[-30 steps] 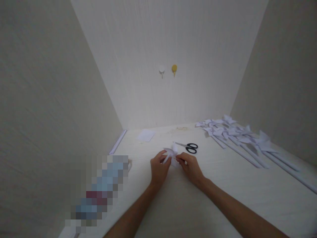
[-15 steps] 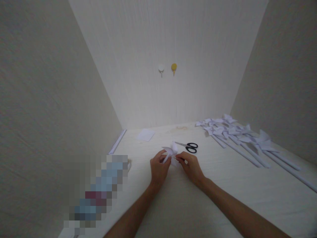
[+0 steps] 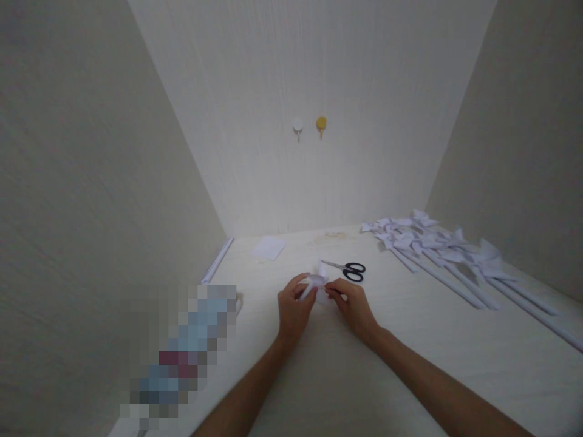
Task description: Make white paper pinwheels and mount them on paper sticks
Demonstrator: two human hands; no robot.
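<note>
Both hands (image 3: 319, 306) pinching folded white paper piece (image 3: 319, 285), upright

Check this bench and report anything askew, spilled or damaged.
Nothing stands out. Both hands, left hand and right hand, pinch a small folded white paper piece. The scissors lie closed just beyond, and the paper pinwheels lie in a loose row at right.

Beyond the grip lie one pair of scissors (image 3: 347, 270) and one paper square (image 3: 269, 247), with two wall hooks (image 3: 310, 127) farther off.
</note>
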